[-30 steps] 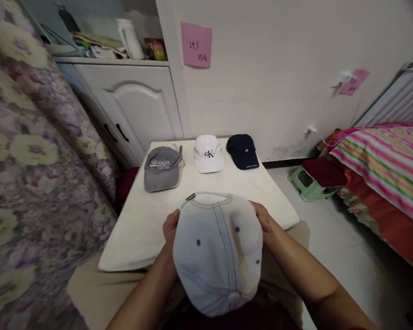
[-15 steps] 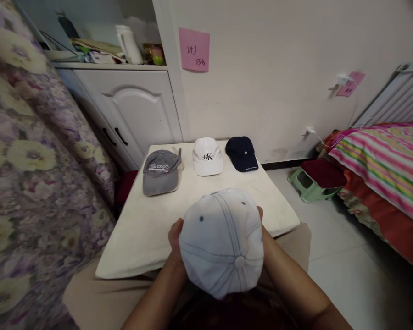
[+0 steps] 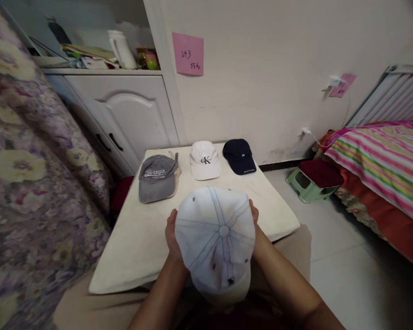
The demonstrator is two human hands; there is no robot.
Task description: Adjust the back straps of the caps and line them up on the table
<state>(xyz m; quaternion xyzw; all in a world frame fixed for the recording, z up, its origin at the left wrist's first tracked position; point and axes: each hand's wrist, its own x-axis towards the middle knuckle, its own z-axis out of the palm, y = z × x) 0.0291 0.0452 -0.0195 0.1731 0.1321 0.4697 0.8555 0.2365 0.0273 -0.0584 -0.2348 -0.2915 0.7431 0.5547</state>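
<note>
A pale blue-white cap [image 3: 216, 229] with blue stitching is held over the near part of a cream-covered table [image 3: 147, 243]. My left hand [image 3: 174, 236] grips its left side and my right hand [image 3: 255, 222] its right side; most fingers are hidden by the cap. Its top button and back stitching face up toward the camera. Farther back on the table lie a grey cap [image 3: 158, 178] at the left, a white cap [image 3: 205, 160] with black letters in the middle, and a navy cap [image 3: 240, 156] at the right.
Floral curtain [image 3: 30, 183] hangs at the left, beside a white cabinet [image 3: 124, 110]. A wall stands behind the table. To the right are a green stool [image 3: 308, 185] with a red top and a bed with a striped cover [image 3: 382, 160].
The pale cap has tilted so that more of its back shows, and it has shifted slightly left with both hands. The whole view has moved a little.
</note>
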